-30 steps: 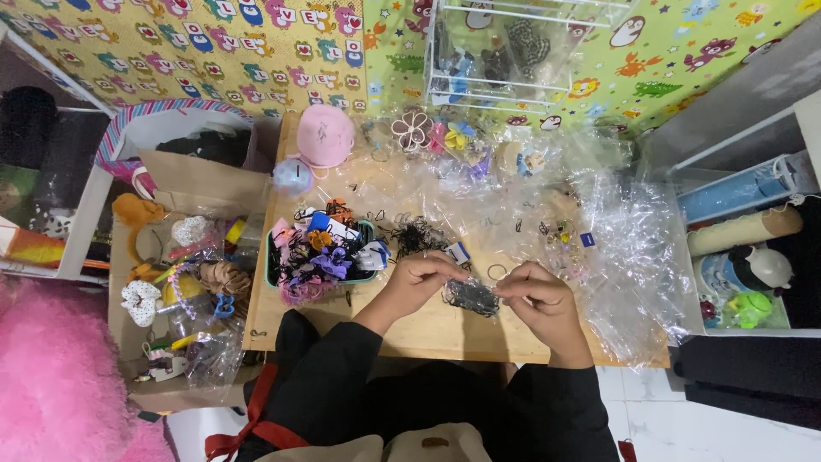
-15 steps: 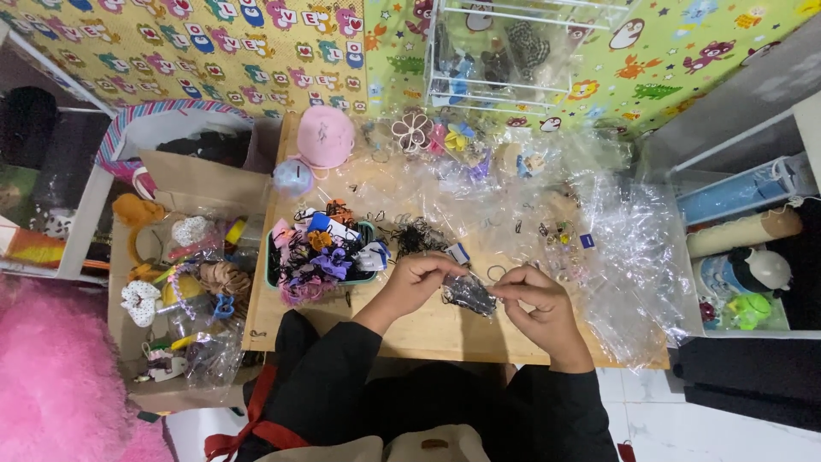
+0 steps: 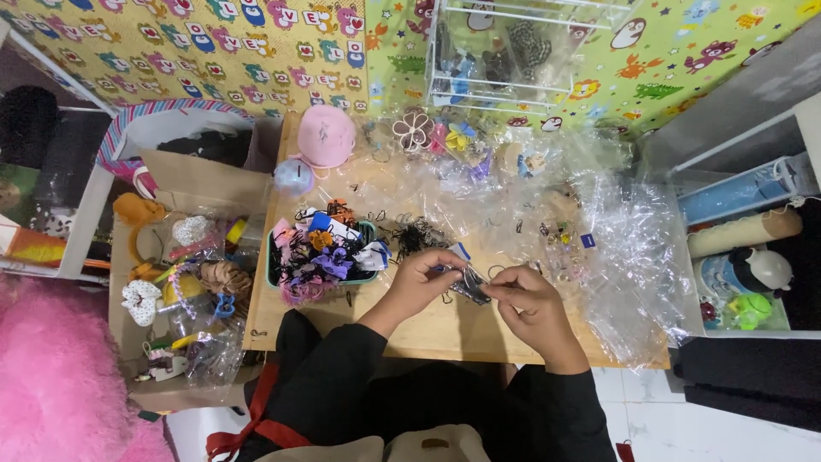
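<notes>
Looking down from the head view, both hands met over the wooden table [image 3: 445, 329]. The left hand [image 3: 421, 282] and right hand [image 3: 534, 306] were close together, fingers pinched on a small dark clip in clear wrap [image 3: 469, 283] between them. Just left stood a green basket [image 3: 275, 265] heaped with colourful hair accessories [image 3: 325, 252]; crumpled clear plastic bags [image 3: 629, 257] lay right.
</notes>
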